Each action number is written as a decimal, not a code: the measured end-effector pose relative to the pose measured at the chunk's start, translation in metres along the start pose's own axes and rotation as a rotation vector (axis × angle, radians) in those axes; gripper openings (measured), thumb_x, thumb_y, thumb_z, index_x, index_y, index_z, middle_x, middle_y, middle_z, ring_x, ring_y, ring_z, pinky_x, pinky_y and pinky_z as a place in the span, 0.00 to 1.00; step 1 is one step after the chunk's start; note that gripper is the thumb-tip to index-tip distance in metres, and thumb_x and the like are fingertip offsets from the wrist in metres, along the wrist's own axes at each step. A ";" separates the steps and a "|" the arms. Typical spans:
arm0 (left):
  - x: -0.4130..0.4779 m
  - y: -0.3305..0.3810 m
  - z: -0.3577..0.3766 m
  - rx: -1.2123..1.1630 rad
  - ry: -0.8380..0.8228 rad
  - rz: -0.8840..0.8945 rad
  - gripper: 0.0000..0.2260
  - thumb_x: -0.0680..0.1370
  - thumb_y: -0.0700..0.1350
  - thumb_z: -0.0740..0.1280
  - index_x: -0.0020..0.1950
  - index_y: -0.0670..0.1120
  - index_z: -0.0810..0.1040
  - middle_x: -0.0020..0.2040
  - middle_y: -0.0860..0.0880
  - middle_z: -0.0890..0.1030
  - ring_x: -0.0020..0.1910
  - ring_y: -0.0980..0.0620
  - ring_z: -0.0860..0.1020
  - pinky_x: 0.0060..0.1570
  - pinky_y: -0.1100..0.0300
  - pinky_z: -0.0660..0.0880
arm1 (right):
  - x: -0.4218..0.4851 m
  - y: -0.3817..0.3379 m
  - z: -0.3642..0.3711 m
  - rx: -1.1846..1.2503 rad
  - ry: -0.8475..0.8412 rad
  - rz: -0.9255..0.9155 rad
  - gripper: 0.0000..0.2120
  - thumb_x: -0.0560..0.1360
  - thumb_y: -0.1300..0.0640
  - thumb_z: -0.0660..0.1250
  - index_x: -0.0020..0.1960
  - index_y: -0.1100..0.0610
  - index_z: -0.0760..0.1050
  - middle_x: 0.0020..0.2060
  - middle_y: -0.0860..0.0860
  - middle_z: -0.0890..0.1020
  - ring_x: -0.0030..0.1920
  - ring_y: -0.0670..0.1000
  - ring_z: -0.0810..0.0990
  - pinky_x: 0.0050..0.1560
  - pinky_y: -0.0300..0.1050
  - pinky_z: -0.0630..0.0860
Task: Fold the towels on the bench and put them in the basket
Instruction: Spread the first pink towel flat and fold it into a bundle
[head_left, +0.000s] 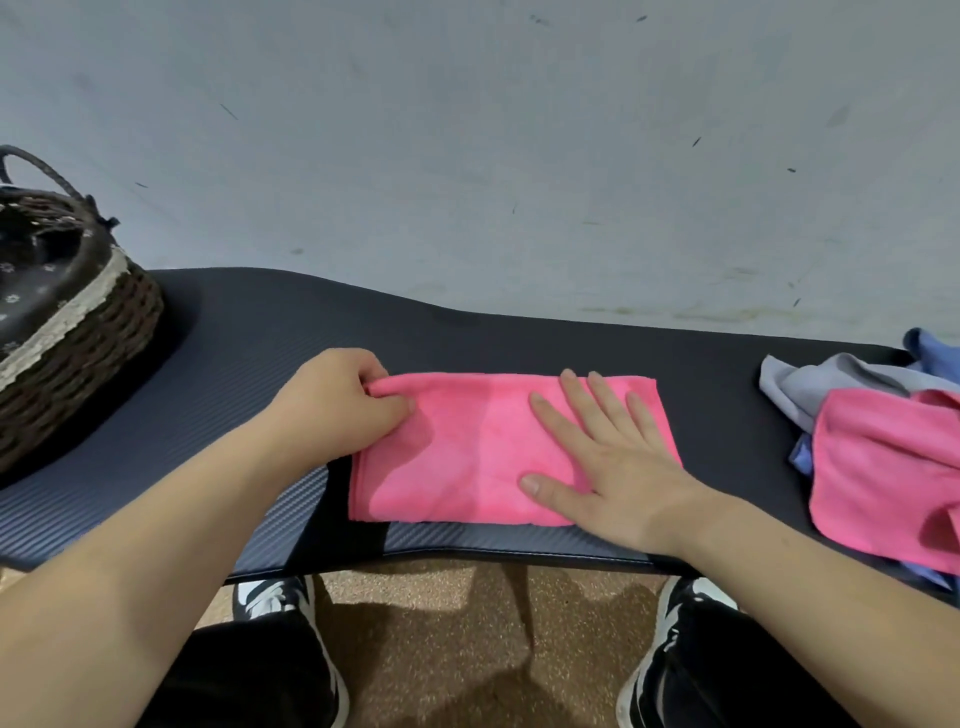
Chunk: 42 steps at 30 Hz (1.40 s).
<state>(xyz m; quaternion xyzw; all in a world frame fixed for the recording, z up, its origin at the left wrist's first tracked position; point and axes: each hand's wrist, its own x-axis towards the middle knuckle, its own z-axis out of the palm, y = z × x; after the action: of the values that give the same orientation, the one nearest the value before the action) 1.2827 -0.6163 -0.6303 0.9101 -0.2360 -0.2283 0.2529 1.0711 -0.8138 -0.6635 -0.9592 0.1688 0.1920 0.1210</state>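
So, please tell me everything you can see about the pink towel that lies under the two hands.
The folded pink towel is a bright pink rectangle of soft, fleecy-looking cloth. It lies flat on the dark bench, long side running left to right, near the front edge. The left hand pinches its far left corner; the right hand rests flat, fingers straight, on its right part.

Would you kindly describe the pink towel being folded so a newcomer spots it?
On the long black padded bench, the folded pink towel lies in the middle. Unlike the crumpled pink towel heaped at the right, it is a neat flat rectangle.
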 end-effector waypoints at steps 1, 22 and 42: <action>-0.002 0.001 -0.002 -0.084 0.036 0.004 0.07 0.76 0.50 0.74 0.43 0.48 0.81 0.40 0.49 0.82 0.40 0.50 0.79 0.35 0.56 0.73 | 0.001 0.000 0.002 -0.013 0.005 0.006 0.41 0.74 0.23 0.39 0.80 0.37 0.30 0.78 0.45 0.25 0.76 0.49 0.21 0.78 0.59 0.29; -0.050 0.072 0.021 -0.606 0.070 0.061 0.09 0.81 0.50 0.71 0.51 0.44 0.79 0.41 0.38 0.83 0.30 0.44 0.80 0.30 0.50 0.79 | -0.019 0.028 -0.025 0.498 0.476 0.072 0.18 0.81 0.38 0.59 0.55 0.47 0.82 0.44 0.45 0.75 0.48 0.42 0.75 0.50 0.41 0.70; -0.024 0.090 0.088 0.155 0.071 0.473 0.18 0.74 0.52 0.76 0.62 0.53 0.80 0.53 0.56 0.78 0.50 0.54 0.76 0.52 0.54 0.78 | -0.009 0.051 -0.014 0.861 0.388 0.288 0.18 0.72 0.41 0.76 0.40 0.57 0.82 0.30 0.48 0.82 0.30 0.40 0.77 0.34 0.37 0.71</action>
<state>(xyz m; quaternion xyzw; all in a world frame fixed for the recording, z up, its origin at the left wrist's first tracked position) 1.1884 -0.7029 -0.6393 0.8536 -0.4504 -0.1120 0.2367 1.0492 -0.8625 -0.6556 -0.8070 0.3832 -0.0625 0.4450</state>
